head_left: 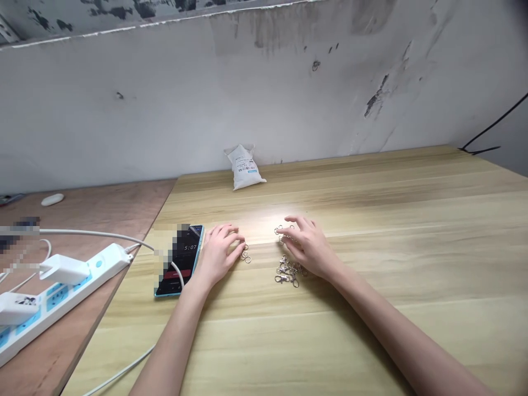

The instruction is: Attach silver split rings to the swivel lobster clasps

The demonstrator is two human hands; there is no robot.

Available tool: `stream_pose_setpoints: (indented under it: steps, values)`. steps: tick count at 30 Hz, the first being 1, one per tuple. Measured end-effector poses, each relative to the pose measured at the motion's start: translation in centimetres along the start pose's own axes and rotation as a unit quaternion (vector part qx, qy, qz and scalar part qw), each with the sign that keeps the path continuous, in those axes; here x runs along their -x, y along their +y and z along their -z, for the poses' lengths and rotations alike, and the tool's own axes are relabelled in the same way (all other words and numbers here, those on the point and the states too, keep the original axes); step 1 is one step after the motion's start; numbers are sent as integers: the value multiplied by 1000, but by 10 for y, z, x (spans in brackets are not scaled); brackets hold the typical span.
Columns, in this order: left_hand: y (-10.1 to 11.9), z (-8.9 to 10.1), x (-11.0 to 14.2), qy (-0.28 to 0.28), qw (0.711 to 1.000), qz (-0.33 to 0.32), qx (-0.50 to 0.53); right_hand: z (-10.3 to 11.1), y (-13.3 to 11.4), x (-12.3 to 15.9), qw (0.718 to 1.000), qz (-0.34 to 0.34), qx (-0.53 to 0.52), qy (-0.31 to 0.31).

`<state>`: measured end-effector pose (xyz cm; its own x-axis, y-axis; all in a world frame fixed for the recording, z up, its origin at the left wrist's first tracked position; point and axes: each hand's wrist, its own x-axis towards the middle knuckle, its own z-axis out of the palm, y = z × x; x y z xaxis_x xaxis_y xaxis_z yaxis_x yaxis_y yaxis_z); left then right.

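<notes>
Right hand [308, 246] partly hides small metal rings [280, 232]; perhaps touching them.

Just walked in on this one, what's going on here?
A person has both bare hands on a light wooden table. The left hand has its fingers at a few small metal rings. The right hand has its fingers over other metal rings, just above a loose pile of metal lobster clasps. A smartphone in a blue case lies beside the left hand.
</notes>
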<state>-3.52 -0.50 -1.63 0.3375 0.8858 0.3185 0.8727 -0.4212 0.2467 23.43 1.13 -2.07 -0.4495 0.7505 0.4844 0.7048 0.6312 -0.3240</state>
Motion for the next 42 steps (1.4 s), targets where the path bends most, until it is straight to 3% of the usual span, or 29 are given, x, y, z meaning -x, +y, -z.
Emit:
stream_pose_setpoints:
  steps: [5,8,11,29,37,42]
  values:
    - [1,2,0,-6,1000,-3,7,18,1,-1,995,53,-36,-77]
    - [0,5,1,-24,999,-7,22,24,-1,2,984,52,-65,-159]
    - [-2,6,2,-25,999,-12,27,21,-4,6,978,37,-88,-188]
    - [13,1,0,11,998,-56,-13,-9,-17,7,992,44,52,-103]
    - [4,18,0,-33,999,-15,14,-10,-18,9,991,39,42,-119]
    - [-7,30,4,-100,993,24,56,-9,-20,10,991,48,46,-113]
